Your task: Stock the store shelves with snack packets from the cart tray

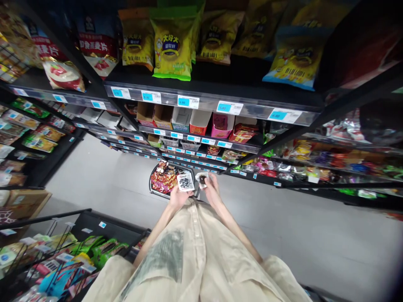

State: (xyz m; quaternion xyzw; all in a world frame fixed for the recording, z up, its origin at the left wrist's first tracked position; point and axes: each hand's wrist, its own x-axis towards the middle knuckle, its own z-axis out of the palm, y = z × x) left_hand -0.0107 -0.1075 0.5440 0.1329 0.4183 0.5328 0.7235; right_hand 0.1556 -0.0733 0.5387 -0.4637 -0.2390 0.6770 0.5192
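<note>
and there: my left grip pinched the lettered packet low, likely to leave its print uncovered; my right grip pinched the dark-centred packet beside it!

This is a shop, in an aisle of packaged food. Black shelves rise in tiers, their front edges lined with price tags, several of which read 6.80. Yellow snack bags stand in a row on the top tier, with oatmeal bags to their left and open display boxes on the tier below. More small packets crowd the shelves at the right. At lower left, a black display bin carries bagged goods and tags. Plain grey floor runs between.
</note>
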